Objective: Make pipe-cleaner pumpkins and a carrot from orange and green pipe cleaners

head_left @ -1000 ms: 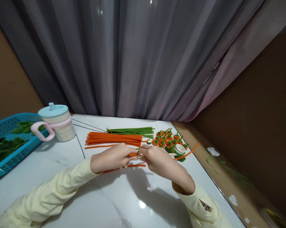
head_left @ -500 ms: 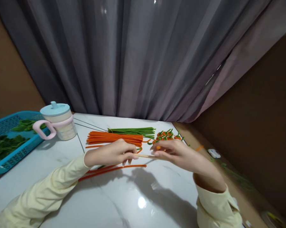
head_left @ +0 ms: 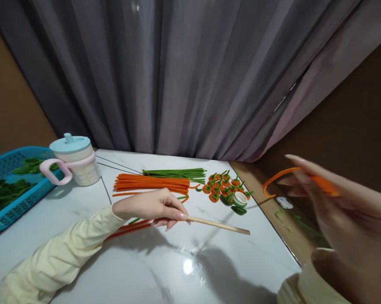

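My left hand (head_left: 159, 207) pinches one end of a thin wooden stick (head_left: 220, 225), which points right and slightly down above the white table. Off to the right and raised, my right hand (head_left: 323, 198) is closed on an orange pipe cleaner (head_left: 274, 174); its free end curls out to the left, and motion smears the fingers. Behind my left hand lie a thick bundle of orange pipe cleaners (head_left: 151, 183) and a bundle of green pipe cleaners (head_left: 178, 173). Loose orange strands (head_left: 130, 229) lie partly under my left forearm.
Several small orange pieces with green stems (head_left: 214, 196) stand at the table's right side, beside a white ring (head_left: 240, 198) and green leaf-shaped pieces (head_left: 239, 210). A lidded cup (head_left: 83, 169) and a blue basket (head_left: 22, 207) holding green leaf shapes are at left. A grey curtain hangs behind.
My right hand has moved away from the stick to the right, taking the orange pipe cleaner along. The stick's right end now shows. My left hand has barely moved.
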A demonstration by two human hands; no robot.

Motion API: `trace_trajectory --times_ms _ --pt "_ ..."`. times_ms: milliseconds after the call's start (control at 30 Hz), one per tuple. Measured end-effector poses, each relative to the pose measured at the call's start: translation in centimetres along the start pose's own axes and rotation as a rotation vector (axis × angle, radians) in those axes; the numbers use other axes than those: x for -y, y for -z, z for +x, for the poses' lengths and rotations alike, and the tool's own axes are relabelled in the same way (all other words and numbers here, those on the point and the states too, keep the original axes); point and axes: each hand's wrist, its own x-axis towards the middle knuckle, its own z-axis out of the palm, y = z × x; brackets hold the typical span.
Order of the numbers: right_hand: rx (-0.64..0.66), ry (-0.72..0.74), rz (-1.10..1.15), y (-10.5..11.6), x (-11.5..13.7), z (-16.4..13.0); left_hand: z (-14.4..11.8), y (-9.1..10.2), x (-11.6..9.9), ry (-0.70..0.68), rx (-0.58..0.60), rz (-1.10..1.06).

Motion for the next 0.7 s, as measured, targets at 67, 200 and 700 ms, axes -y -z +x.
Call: trace_trajectory --times_ms 67,200,700 --pt "0.163 0.105 0.133 -1.4 1.2 0.0 0.2 -0.2 0.3 -0.004 0.026 -0.075" --pt "0.731 0.435 0.318 -5.0 3.4 -0.1 0.4 -0.4 0.4 0.004 0.043 -0.168" --pt "0.764 0.494 0.598 -7.2 4.8 -0.1 1.4 -1.3 0.6 0.042 -0.051 -0.158"
